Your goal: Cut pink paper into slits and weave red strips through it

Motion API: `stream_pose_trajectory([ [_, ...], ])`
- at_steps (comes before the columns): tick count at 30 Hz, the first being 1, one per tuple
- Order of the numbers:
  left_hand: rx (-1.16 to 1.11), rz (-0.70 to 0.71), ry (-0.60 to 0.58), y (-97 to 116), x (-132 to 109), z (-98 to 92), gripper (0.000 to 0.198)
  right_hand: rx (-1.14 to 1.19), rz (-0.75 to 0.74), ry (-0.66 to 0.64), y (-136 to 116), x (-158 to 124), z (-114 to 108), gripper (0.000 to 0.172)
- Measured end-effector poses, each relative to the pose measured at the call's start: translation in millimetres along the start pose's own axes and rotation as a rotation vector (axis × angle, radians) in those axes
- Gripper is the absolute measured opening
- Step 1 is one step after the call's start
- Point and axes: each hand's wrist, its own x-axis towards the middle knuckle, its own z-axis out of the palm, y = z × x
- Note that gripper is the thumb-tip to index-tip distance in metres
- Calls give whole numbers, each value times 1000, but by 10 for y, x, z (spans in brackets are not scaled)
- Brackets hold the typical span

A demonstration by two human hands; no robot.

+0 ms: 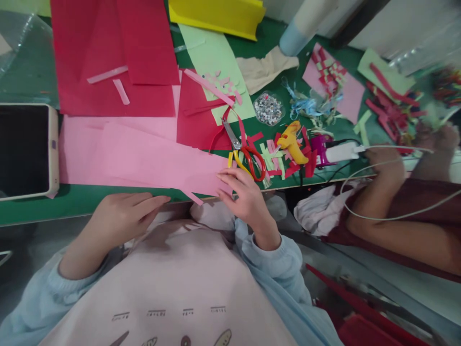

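Observation:
A pink paper sheet lies across the green table and overhangs its front edge. My right hand pinches the sheet's cut right end, fingers closed on it. My left hand rests at the table's front edge just below the sheet, fingers stretched out flat and holding nothing. Scissors with one red and one yellow handle lie right beside my right hand.
Red paper sheets lie behind the pink one, with yellow and pale green paper farther back. A tablet sits at left. A yellow glue gun, paper scraps and a cup of beads lie right. Another person's arm reaches in at right.

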Motion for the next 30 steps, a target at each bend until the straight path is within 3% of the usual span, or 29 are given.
stream_pose_trajectory([
  [5,25,9,10,11,-5,21,11,-197,-83,-83,-8,-70,74,43],
  [14,39,-23,20,30,-34,-6,16,-263,-190,-76,20,-70,50,24],
  [18,65,-5,60,7,-50,-67,15,-267,-238,-15,31,-64,47,19],
  [22,74,10,79,1,-57,-81,16,-284,-195,106,-29,30,103,22],
  [26,80,17,82,7,-54,-17,15,-298,-169,253,-108,273,190,24],
  [30,77,9,66,40,4,65,17,-353,-242,303,-127,602,261,23],
])
